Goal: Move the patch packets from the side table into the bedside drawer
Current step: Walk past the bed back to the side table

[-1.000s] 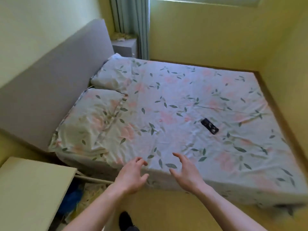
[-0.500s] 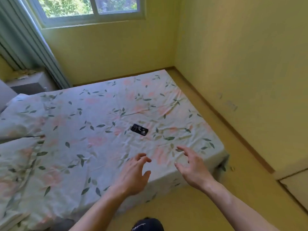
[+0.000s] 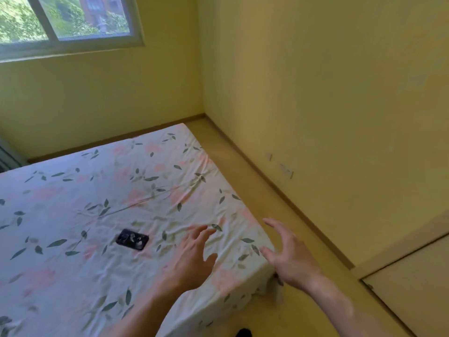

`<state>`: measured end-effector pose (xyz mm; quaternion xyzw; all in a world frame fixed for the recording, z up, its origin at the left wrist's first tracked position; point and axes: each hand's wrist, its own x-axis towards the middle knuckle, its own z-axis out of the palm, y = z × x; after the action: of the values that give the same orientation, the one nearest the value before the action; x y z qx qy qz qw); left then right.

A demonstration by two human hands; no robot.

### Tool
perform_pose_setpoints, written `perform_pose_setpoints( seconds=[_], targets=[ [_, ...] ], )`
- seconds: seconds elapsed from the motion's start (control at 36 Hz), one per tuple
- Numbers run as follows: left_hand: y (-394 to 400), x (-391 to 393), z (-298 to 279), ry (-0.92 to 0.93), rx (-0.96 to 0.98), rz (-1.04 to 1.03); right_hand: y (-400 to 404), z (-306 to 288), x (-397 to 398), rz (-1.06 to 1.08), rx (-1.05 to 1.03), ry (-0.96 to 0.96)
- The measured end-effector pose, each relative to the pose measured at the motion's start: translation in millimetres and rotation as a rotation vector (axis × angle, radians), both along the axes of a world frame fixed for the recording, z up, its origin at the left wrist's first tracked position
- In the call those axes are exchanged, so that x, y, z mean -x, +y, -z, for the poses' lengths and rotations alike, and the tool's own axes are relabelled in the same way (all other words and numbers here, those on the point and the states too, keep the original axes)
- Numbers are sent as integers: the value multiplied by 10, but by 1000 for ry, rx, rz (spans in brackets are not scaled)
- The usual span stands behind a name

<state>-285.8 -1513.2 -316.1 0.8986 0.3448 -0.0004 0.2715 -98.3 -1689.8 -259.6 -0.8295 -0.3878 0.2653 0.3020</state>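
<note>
This is a bedroom in a home. A low bed point(image 3: 121, 203) covered with a floral, leaf-printed sheet point(image 3: 73, 276) fills most of the room, set close to plain yellow walls point(image 3: 315, 81) with a wooden skirting board point(image 3: 279, 190). A window point(image 3: 68, 20) looks out on green trees, and a dark phone point(image 3: 132, 239) lies on the sheet.

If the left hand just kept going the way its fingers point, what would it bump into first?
Probably only the floral bedsheet. The left hand points up and right across the bed's corner, with open, empty fingers. The dark phone-like object lies off to its left, outside that line. Its height above the sheet is unclear.
</note>
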Motion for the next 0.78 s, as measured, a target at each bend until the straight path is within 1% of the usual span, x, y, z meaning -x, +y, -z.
perform_pose_setpoints(
  seconds=[0.08, 0.19, 0.28, 0.36, 0.5, 0.61, 0.78],
  targets=[
    [61, -819, -46, -33, 27, 57, -24, -67, -657, 46, -3, -42],
    [57, -1803, -252, -64, 3, 137, -57, -152, -1441, 126, -16, -6],
    [84, -2436, -401, -97, 8, 143, 33, -180, -2009, 134, -46, -13],
    [172, -2999, -409, -90, -7, 134, 166, -161, -2613, 115, -65, -9],
    [380, -3766, -297, -70, -26, 37, 434, -102, -3633, 25, -106, -31],
    [499, -4273, -275, -70, -25, -82, 671, -124, -4400, -64, -89, -58],
    [716, -4875, -394, -100, -29, -219, 1341, -221, -5239, -235, -71, -95]
  ],
)
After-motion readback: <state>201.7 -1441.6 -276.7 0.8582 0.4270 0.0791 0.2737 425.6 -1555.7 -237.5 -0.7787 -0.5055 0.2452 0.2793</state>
